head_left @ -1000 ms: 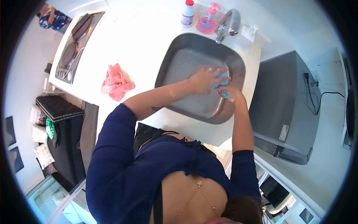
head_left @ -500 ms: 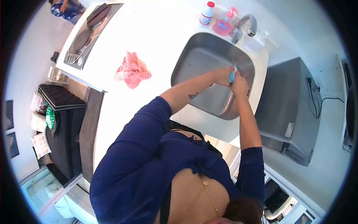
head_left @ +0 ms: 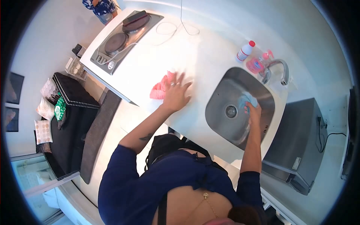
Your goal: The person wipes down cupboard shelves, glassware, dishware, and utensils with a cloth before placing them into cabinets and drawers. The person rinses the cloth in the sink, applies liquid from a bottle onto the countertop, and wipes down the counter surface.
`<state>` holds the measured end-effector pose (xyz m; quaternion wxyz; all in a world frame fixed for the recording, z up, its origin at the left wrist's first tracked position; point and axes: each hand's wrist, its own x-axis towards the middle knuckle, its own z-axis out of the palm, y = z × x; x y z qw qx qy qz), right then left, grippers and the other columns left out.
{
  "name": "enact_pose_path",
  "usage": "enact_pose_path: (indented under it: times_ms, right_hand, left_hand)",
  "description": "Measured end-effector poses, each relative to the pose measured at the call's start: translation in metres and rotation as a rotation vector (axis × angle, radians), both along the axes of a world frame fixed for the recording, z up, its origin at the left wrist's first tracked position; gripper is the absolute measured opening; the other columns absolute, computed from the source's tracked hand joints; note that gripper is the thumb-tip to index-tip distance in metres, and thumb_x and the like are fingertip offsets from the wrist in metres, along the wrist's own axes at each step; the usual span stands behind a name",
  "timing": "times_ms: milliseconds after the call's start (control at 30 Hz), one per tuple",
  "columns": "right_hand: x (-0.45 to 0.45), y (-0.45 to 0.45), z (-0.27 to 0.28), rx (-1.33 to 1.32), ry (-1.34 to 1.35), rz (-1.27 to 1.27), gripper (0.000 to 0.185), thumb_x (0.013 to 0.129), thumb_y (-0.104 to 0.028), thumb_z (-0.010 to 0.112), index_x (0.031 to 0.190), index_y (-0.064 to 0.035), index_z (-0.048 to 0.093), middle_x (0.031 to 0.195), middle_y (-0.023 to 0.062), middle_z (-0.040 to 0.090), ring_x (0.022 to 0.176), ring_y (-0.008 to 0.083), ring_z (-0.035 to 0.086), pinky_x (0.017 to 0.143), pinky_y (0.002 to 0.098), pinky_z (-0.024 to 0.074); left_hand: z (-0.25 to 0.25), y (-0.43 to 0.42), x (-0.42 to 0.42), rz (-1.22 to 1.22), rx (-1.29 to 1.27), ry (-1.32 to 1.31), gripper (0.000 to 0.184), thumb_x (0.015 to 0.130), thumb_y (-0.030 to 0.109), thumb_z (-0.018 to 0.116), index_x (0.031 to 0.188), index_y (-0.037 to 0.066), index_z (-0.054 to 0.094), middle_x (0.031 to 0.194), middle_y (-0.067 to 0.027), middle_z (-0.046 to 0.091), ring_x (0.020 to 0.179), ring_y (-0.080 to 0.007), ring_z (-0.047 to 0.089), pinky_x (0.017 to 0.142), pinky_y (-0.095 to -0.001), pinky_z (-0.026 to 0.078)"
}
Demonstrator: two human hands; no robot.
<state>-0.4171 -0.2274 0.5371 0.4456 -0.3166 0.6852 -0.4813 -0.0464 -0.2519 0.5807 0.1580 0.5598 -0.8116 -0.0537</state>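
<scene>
My left hand (head_left: 177,95) reaches over the white counter with its fingers spread, over the edge of a crumpled pink cloth (head_left: 159,89). Part of the cloth is hidden beneath it, and whether the fingers press on it I cannot tell. Inside the steel sink (head_left: 221,93), my right hand (head_left: 255,113) is closed on a light blue cloth (head_left: 247,99), which bunches out above the fingers. The round drain (head_left: 231,111) lies just left of that hand.
Behind the sink stand a curved faucet (head_left: 282,67), a pink soap bottle (head_left: 257,64) and a white bottle with a red cap (head_left: 245,51). A two-plate cooktop (head_left: 123,39) with a white cord is at the far left. A grey fridge (head_left: 292,135) stands right. Another person (head_left: 101,9) is at the back.
My left hand has left the sink and moved left to the pink cloth. The blue cloth, earlier squeezed between both hands, now hangs looser in my right hand alone. The view has shifted.
</scene>
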Motion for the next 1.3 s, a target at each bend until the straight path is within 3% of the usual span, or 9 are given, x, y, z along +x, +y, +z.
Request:
enact_pose_path:
  times_ms: [167, 333, 400, 467, 667, 833, 1067, 1133, 1300]
  right_hand:
    - [0.142, -0.082, 0.050, -0.325, -0.169, 0.151, 0.030, 0.071, -0.009, 0.070, 0.098, -0.0038, 0.059, 0.082, 0.0028, 0.061, 0.067, 0.0127, 0.058, 0.059, 0.0273, 0.0474]
    - [0.263, -0.124, 0.056, -0.327, 0.590, 0.405, 0.040, 0.061, -0.012, 0.076, 0.094, 0.0010, 0.058, 0.091, 0.0137, 0.061, 0.085, 0.0249, 0.059, 0.074, 0.0303, 0.0474]
    - [0.317, -0.119, 0.063, -0.180, 0.866, 0.553, 0.064, 0.054, -0.031, 0.081, 0.106, -0.0015, 0.057, 0.120, 0.0171, 0.044, 0.121, 0.0309, 0.034, 0.099, 0.0461, 0.0323]
    - [0.366, -0.117, 0.036, -0.279, 1.073, 0.654, 0.077, 0.065, -0.053, 0.067, 0.122, -0.0044, 0.050, 0.134, 0.0150, 0.035, 0.131, 0.0335, 0.022, 0.097, 0.0691, 0.0152]
    - [0.433, -0.171, -0.040, -0.747, 1.140, 0.752, 0.064, 0.078, -0.039, 0.057, 0.130, -0.0067, 0.039, 0.134, 0.0110, 0.040, 0.127, 0.0287, 0.033, 0.102, 0.0557, 0.0235]
    - [0.328, -0.247, -0.045, -0.349, 1.106, 0.304, 0.060, 0.075, -0.023, 0.063, 0.128, -0.0067, 0.041, 0.131, 0.0143, 0.043, 0.124, 0.0294, 0.037, 0.104, 0.0465, 0.0248]
    - [0.091, -0.121, -0.018, 0.089, 1.165, -0.282, 0.050, 0.070, -0.009, 0.065, 0.117, -0.0026, 0.051, 0.113, 0.0181, 0.054, 0.106, 0.0327, 0.051, 0.093, 0.0398, 0.0397]
    - [0.132, -0.111, 0.014, -0.269, 1.136, -0.334, 0.049, 0.069, -0.010, 0.067, 0.116, -0.0043, 0.051, 0.110, 0.0170, 0.055, 0.103, 0.0332, 0.053, 0.092, 0.0380, 0.0413]
    - [0.319, -0.141, -0.048, -0.511, 0.830, 0.422, 0.039, 0.071, -0.028, 0.067, 0.102, -0.0068, 0.060, 0.124, 0.0166, 0.048, 0.124, 0.0336, 0.035, 0.103, 0.0492, 0.0265]
  left_hand:
    - [-0.046, 0.014, 0.107, 0.081, 0.055, 0.113, 0.044, 0.070, 0.020, 0.063, 0.112, 0.012, 0.055, 0.136, -0.0173, 0.035, 0.126, -0.0403, 0.029, 0.100, -0.0506, 0.029]
    - [-0.044, 0.024, 0.173, 0.181, 0.042, 0.248, 0.053, 0.069, 0.019, 0.066, 0.119, 0.010, 0.052, 0.137, -0.0208, 0.032, 0.126, -0.0433, 0.028, 0.102, -0.0500, 0.027]
    - [-0.031, 0.022, 0.183, 0.190, 0.043, 0.451, 0.064, 0.068, 0.019, 0.069, 0.127, 0.010, 0.045, 0.140, -0.0233, 0.024, 0.128, -0.0452, 0.023, 0.104, -0.0508, 0.023]
    - [-0.030, 0.021, 0.196, 0.176, 0.090, 0.431, 0.067, 0.074, 0.027, 0.067, 0.131, 0.006, 0.039, 0.144, -0.0235, 0.017, 0.132, -0.0432, 0.016, 0.106, -0.0496, 0.019]
    - [-0.018, 0.001, 0.216, 0.253, 0.059, 0.593, 0.060, 0.085, 0.041, 0.055, 0.128, 0.000, 0.041, 0.146, -0.0200, 0.013, 0.136, -0.0369, 0.008, 0.108, -0.0482, 0.013]
    - [-0.009, -0.020, 0.224, 0.218, 0.072, 0.585, 0.057, 0.088, 0.042, 0.051, 0.124, -0.002, 0.043, 0.146, -0.0180, 0.014, 0.136, -0.0350, 0.011, 0.107, -0.0477, 0.015]
    - [-0.008, -0.038, 0.231, 0.216, 0.041, 0.639, 0.059, 0.089, 0.044, 0.049, 0.122, -0.004, 0.045, 0.145, -0.0172, 0.019, 0.132, -0.0330, 0.023, 0.106, -0.0464, 0.020]
    - [-0.007, -0.051, 0.224, 0.182, 0.038, 0.649, 0.061, 0.089, 0.043, 0.050, 0.126, -0.004, 0.040, 0.145, -0.0170, 0.019, 0.127, -0.0318, 0.029, 0.104, -0.0457, 0.022]
    - [0.005, -0.076, 0.204, 0.070, 0.052, 0.634, 0.066, 0.090, 0.038, 0.050, 0.136, -0.003, 0.026, 0.144, -0.0167, 0.018, 0.117, -0.0287, 0.043, 0.101, -0.0427, 0.029]
